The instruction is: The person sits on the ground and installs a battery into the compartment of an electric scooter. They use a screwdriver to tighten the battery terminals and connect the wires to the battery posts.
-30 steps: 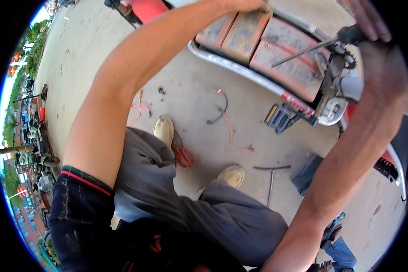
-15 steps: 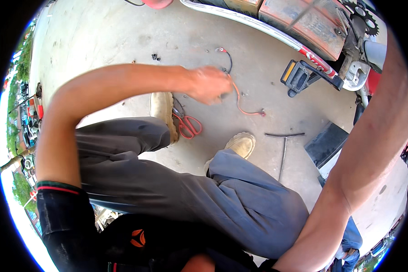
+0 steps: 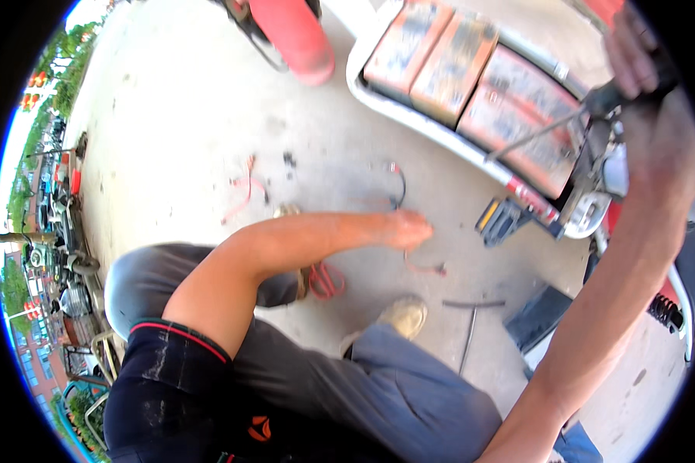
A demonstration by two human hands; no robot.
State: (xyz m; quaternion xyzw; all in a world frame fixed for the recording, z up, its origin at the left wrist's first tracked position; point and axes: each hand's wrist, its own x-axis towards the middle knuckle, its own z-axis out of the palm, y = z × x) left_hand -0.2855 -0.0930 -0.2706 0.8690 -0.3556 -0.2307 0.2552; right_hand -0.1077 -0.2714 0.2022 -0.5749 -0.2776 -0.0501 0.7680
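Observation:
My left hand (image 3: 409, 229) is low over the floor, its fingers smeared by motion. A black cable (image 3: 402, 185) shows beyond it, and a reddish cable (image 3: 426, 269) runs out on the near side. Whether the hand grips either is hidden. At the upper right, my right hand (image 3: 633, 58) has its fingers curled over a dark part beside the frame of a red-and-white vehicle. A thin metal rod (image 3: 537, 136) slants from near that hand across orange, dirty batteries (image 3: 510, 112) in the vehicle's tray.
Red-handled scissors (image 3: 327, 281) lie by my left shoe. A T-handle wrench (image 3: 469, 332) and a dark box (image 3: 539, 320) are right of my other shoe (image 3: 404, 317). A pedal (image 3: 500, 221) sticks out from the vehicle. More red cable (image 3: 243, 197) lies farther left.
The view has shifted, bringing more of the batteries and my right hand into sight. My left hand remains over the cables, somewhat nearer the reddish end.

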